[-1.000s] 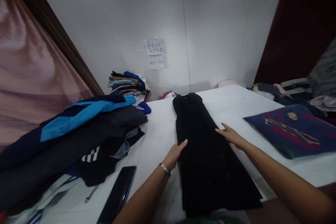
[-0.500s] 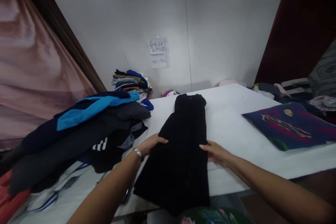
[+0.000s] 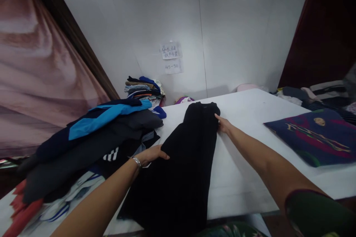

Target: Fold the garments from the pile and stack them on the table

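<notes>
A long black garment (image 3: pixel 186 155) lies stretched out on the white table, its neckline at the far end and its wide lower part at the near edge. My left hand (image 3: pixel 154 154) grips its left side about midway, thumb on top and the other fingers hidden under the cloth. Up by the neckline, my right hand (image 3: pixel 223 123) pinches the right edge of the garment between thumb and fingers. The near end of the cloth reaches the table's front edge.
To the left is a heap of dark and blue clothes (image 3: pixel 91 148). A folded stack of clothes (image 3: pixel 144 89) stands at the back by the wall. On the right of the white table (image 3: pixel 244 148) lies a folded navy patterned garment (image 3: pixel 314 137). Two paper notes (image 3: pixel 171 57) hang on the wall.
My right hand has moved up the garment's right edge to near the neckline. My left hand has shifted slightly left and down, and the garment's lower part has swung left.
</notes>
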Action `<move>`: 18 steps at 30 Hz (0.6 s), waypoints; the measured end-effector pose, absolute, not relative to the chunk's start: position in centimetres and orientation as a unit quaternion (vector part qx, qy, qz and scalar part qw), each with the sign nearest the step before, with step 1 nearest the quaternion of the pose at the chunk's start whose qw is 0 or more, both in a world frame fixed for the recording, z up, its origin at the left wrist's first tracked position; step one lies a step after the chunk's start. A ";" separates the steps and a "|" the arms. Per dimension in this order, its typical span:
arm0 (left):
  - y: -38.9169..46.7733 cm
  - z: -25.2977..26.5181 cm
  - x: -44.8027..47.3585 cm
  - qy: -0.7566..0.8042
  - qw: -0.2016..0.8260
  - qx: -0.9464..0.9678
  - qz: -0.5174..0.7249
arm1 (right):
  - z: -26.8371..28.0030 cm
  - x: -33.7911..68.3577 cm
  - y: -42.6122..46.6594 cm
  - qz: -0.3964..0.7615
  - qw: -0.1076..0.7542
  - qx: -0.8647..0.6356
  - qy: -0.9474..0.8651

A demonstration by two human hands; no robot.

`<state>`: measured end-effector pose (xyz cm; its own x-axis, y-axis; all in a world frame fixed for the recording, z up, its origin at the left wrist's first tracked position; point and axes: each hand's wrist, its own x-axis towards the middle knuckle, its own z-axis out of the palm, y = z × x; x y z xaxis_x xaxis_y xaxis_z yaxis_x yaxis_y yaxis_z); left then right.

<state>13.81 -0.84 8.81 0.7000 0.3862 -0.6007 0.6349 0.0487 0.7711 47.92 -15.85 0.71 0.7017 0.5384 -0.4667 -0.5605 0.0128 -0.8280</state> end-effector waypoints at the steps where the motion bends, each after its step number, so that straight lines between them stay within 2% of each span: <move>1: -0.9 8.8 13.8 0.372 0.615 0.688 -0.099 | 0.7 48.7 -15.4 0.376 0.717 -0.587 0.013; 10: 0.2 9.4 14.8 0.350 0.528 0.764 -0.118 | 0.2 52.6 -15.1 0.383 0.721 -0.576 0.036; 13: 1.4 9.9 16.0 0.318 0.470 0.809 -0.153 | 0.2 52.8 -19.7 0.385 0.733 -0.560 0.031; 18: 2.2 11.2 21.5 0.225 0.321 0.894 -0.216 | -1.8 50.7 -33.3 0.362 0.758 -0.541 0.034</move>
<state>21.47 2.22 11.21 0.8054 0.2631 -0.5312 0.5410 -0.6924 0.4773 50.66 -33.29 -1.78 0.7350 0.5122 -0.4443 -0.5864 0.1512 -0.7958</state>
